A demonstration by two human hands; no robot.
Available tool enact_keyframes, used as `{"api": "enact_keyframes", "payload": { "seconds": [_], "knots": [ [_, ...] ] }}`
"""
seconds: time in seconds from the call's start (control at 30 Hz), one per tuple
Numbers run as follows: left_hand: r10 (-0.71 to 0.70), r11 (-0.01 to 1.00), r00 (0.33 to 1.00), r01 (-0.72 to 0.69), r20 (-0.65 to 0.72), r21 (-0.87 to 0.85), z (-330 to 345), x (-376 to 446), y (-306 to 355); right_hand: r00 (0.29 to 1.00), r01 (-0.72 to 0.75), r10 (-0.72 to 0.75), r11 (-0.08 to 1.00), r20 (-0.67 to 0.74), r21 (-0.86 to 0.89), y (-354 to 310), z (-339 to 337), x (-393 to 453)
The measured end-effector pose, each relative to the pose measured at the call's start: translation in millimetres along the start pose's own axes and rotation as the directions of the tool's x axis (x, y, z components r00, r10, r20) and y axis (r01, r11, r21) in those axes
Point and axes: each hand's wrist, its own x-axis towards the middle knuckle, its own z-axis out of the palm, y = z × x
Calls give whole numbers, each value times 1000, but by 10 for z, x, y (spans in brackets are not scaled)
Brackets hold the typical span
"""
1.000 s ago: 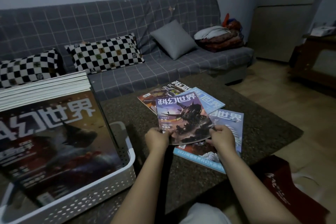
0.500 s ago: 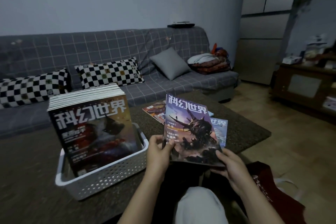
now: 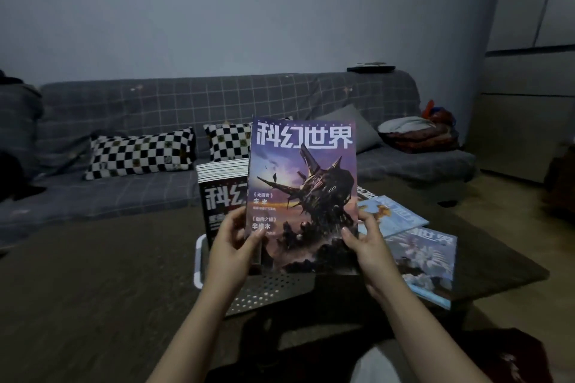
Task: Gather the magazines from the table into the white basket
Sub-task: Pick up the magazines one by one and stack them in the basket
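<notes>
Two hands, left hand [image 3: 231,247] and right hand [image 3: 368,246], pinch the purple glossy magazine [image 3: 303,196] upright by its lower edges; the unsupported top may flop, snagging the white perforated plastic basket [image 3: 267,288] below.

Grey checked sofa [image 3: 155,196], two checkerboard pillows [image 3: 141,154], plain grey cushion [image 3: 357,127], folded bedding [image 3: 417,134] at its right end

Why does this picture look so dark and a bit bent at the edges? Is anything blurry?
Head view: the room is dim with a bluish cast, so the table and sofa look murky. The wide lens bows the wall edges at right. The held magazine reads sharply; the white basket beneath sits in shadow, both forearms look soft.
</notes>
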Motion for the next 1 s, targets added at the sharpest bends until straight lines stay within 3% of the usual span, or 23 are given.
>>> {"api": "enact_keyframes", "payload": {
  "seconds": [0.17,0.33,0.63,1.0],
  "knots": [
    [149,969,949,-84,-280,232,-288,309,-117,994,100,-104,988,-25,-118,97,497,333],
    [173,925,915,-24,-364,379,-452,385,-395,980,170,-196,915,-34,-365,296,641,561],
    [125,859,901,110,-414,499,-501,227,-762,969,-21,-134,791,-207,-611,708,645,549],
    [229,722,923,51,-308,690,-453,162,-784,959,103,-269,633,-93,-767,869,656,493]
  ]
}}
